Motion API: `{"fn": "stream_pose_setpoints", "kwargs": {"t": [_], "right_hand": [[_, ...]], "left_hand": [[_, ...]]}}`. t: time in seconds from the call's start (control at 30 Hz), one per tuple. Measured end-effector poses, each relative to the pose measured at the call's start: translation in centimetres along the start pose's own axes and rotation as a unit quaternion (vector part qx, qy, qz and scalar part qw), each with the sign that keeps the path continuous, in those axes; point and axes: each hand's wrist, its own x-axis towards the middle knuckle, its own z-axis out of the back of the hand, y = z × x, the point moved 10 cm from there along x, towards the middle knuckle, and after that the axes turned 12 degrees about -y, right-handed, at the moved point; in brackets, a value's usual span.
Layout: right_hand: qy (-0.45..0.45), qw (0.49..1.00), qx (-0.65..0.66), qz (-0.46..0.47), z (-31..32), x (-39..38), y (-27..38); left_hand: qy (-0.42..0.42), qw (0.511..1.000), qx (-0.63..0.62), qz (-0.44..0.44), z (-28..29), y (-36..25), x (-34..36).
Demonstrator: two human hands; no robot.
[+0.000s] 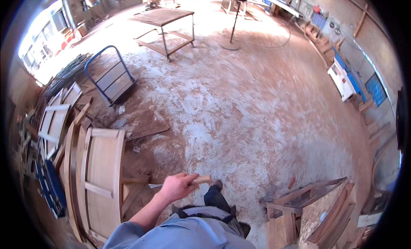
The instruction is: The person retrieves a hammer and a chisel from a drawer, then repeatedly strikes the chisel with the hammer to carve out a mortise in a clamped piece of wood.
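My left hand (177, 187) is closed around a short length of pale wood, like a stick or handle (202, 179), whose blunt end sticks out to the right of my fist. Whether it continues on the other side of the fist I cannot tell. The hand is held out in front of my body, above the floor. To its left leans a pale wooden panel (102, 163) with frame strips, several boards behind it. My right hand does not show.
A wooden frame (295, 208) with boards stands at the lower right. Farther off are a blue-handled platform trolley (115, 79), a wheeled table (162, 17), a thin stand on a round base (231, 46), and a blue-and-white machine (342, 82) by the right wall. Sawdust covers the floor (239, 107).
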Motion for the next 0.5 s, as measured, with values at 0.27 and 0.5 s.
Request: {"fn": "stream_pose_setpoints", "kwargs": {"t": [0.27,0.5], "right_hand": [[-0.032,0.996,-0.053,0.072,2.8,-1.1,51.9],[-0.101,0.979,-0.051,0.168,0.3,0.9,86.6]], "left_hand": [[-0.048,0.991,0.039,0.117,2.3,6.6,23.8],[-0.062,0.977,0.086,0.184,0.4,22.4,44.5]]}}
